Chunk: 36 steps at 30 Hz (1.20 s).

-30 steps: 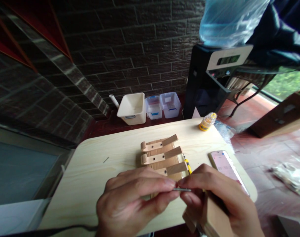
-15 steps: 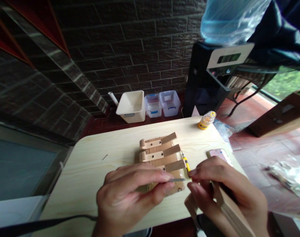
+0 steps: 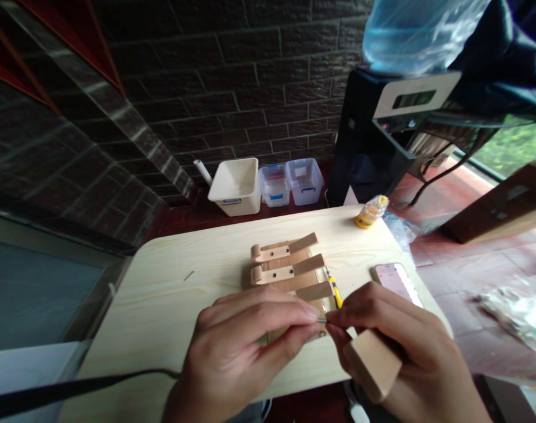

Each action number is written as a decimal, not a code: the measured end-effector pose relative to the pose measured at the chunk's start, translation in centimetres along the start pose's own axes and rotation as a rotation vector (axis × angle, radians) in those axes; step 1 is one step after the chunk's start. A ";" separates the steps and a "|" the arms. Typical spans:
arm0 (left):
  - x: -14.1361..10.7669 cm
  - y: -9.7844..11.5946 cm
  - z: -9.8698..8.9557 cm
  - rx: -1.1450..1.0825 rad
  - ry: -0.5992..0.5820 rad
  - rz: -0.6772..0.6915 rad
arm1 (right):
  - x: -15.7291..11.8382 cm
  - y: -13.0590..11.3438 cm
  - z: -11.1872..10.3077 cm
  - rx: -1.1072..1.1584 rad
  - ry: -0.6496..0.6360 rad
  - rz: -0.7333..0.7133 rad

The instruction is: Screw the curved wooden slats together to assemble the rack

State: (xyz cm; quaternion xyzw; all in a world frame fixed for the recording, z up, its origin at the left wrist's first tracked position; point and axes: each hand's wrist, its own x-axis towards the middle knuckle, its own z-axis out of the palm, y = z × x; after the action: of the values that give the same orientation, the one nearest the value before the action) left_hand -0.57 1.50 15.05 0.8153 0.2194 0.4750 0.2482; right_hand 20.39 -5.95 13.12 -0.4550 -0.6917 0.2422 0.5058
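My left hand (image 3: 250,346) is closed, thumb and index finger pinching a thin grey metal rod (image 3: 322,321). The rod's right end meets the fingertips of my right hand (image 3: 395,335), which are also pinched together. A light wooden block-like piece (image 3: 374,361) is clasped in that same hand, its end face turned toward me. Beneath my hands lies a wooden board (image 3: 301,286) bearing several wooden hooks (image 3: 285,273) with dark screw holes. My left fingers hide its near part. A yellow and black screwdriver (image 3: 334,289) rests along the board's right edge, partly covered by my right hand.
On the table (image 3: 162,317) are another thin metal piece (image 3: 189,275) at left, a phone (image 3: 395,282) at right and a clear bottle with yellow parts (image 3: 371,211) at the back corner. Behind stand plastic bins (image 3: 237,202) and a water dispenser (image 3: 360,135).
My hands have come together, so the rod's right end now touches my right fingertips. The wooden piece in my right hand has turned, showing its end face.
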 end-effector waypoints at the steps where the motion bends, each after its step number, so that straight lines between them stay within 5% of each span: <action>1: 0.0 0.0 0.0 -0.024 -0.012 -0.004 | -0.1 0.0 0.0 0.010 -0.003 0.012; 10: -0.1 0.0 0.0 -0.129 0.033 -0.046 | 0.0 -0.1 0.4 0.154 0.069 0.288; 27: -0.6 -0.5 -0.3 -0.024 0.044 -0.063 | 0.6 -0.4 1.2 0.048 0.115 -0.015; 31: -0.2 -0.2 -0.2 -0.023 0.029 -0.032 | 0.5 -0.4 1.3 0.053 0.115 0.015; 36: 0.1 0.0 -0.1 -0.052 0.023 -0.035 | 0.6 -0.6 1.2 0.129 0.136 0.223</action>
State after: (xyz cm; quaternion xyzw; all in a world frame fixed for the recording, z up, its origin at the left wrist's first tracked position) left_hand -0.62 1.59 15.12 0.7990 0.2241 0.4854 0.2753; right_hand 19.02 -5.58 13.49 -0.5108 -0.5840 0.3093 0.5499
